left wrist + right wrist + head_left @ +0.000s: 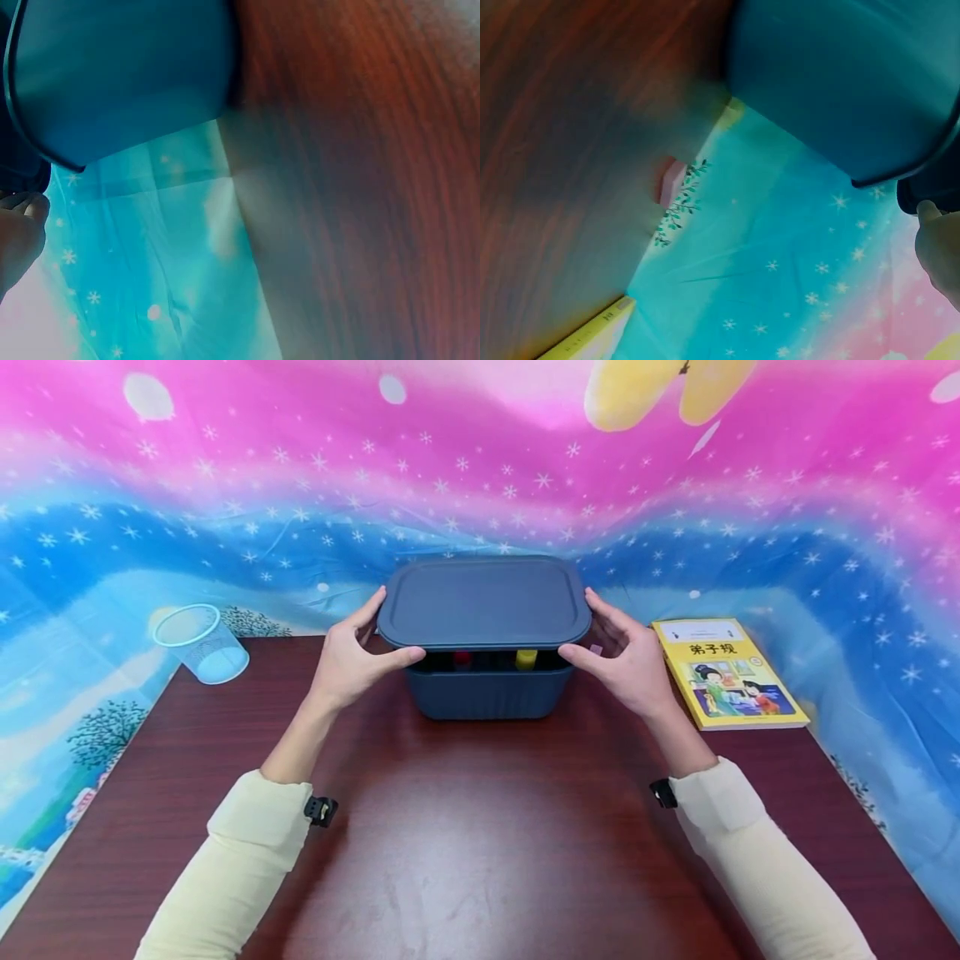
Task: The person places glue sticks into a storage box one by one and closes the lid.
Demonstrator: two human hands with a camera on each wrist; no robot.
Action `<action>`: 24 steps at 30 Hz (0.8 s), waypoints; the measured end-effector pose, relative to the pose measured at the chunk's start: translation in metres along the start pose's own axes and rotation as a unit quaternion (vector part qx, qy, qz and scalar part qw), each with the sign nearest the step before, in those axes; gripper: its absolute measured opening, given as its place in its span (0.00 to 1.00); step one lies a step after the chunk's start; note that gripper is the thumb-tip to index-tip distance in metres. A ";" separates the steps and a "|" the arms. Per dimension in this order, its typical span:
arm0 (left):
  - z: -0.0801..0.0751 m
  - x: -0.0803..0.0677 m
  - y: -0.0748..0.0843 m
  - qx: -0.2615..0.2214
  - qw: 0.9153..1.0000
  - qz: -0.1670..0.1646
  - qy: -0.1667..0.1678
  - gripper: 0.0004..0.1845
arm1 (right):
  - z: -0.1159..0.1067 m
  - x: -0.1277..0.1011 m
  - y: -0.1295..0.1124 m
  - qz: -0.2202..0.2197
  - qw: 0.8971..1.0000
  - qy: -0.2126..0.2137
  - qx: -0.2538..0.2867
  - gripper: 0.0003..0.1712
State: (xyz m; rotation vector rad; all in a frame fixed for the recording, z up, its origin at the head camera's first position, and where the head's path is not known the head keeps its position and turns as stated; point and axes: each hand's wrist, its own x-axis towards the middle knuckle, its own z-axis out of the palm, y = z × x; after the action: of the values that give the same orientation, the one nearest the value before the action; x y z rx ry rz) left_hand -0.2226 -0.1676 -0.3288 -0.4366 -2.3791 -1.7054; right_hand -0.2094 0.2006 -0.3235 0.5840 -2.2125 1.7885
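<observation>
A dark blue-grey lid (483,602) is held over a matching storage box (491,695), with a dark gap showing between them at the front. My left hand (341,664) grips the lid's left end, thumb at the front corner and fingers along the side. The right end is gripped the same way by my right hand (630,664). Through the gap show a yellow item (527,658) and a red item (462,657), both mostly hidden. Each wrist view catches the box wall (127,82) and fingers at the lid's edge (934,184).
A light blue mesh cup (206,647) stands tilted in view at the back left. At the right lies a yellow picture book (731,677). A small pink block (673,184) sits near the table's back edge, right of the box. Behind hangs a patterned cloth (480,460).
</observation>
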 end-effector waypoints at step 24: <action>0.016 -0.013 -0.021 0.087 0.996 -0.019 -0.017 0.57 | -0.003 -0.012 0.031 0.032 0.997 -0.011 -0.067 0.45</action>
State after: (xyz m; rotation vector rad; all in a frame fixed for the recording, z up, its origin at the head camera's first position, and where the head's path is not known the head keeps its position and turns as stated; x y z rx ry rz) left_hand -0.2166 -0.1609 -0.3564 -0.3980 -2.5501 -1.4997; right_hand -0.2124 0.2103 -0.3549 0.5130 -2.3698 1.6540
